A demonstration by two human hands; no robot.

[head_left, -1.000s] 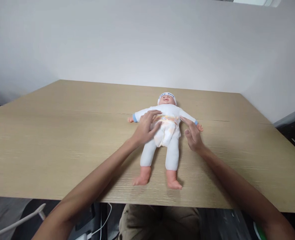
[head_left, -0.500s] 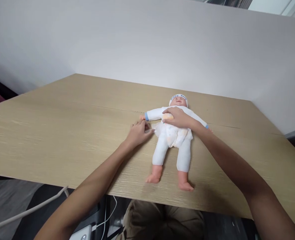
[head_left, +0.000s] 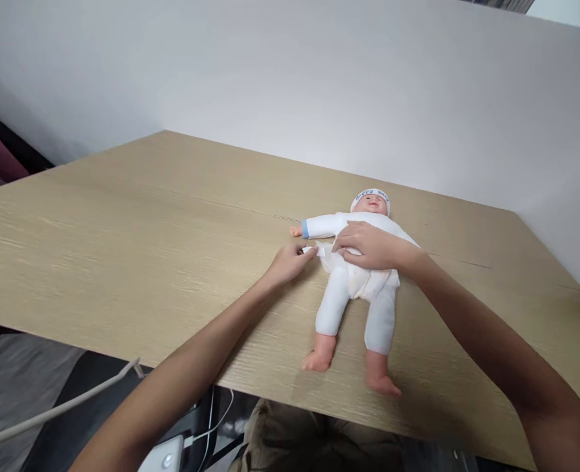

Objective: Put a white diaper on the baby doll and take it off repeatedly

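A baby doll (head_left: pixel 339 298) in a white suit and white cap lies face up on the wooden table (head_left: pixel 137 242), feet toward me. It wears a diaper (head_left: pixel 363 282) round the hips. My left hand (head_left: pixel 290 262) is at the doll's side, fingers pinched on the diaper's side tab (head_left: pixel 314 250). My right hand (head_left: pixel 371 246) lies across the doll's belly, fingers together, pressing on the diaper's front.
A white wall rises behind the table. Below the near table edge are white cables (head_left: pixel 54 410), a white device (head_left: pixel 164 455) and my lap in khaki trousers (head_left: pixel 319 439).
My right hand moved from the doll's right side onto its belly. My left hand left the belly for the doll's side and took the tab. The view swung left.
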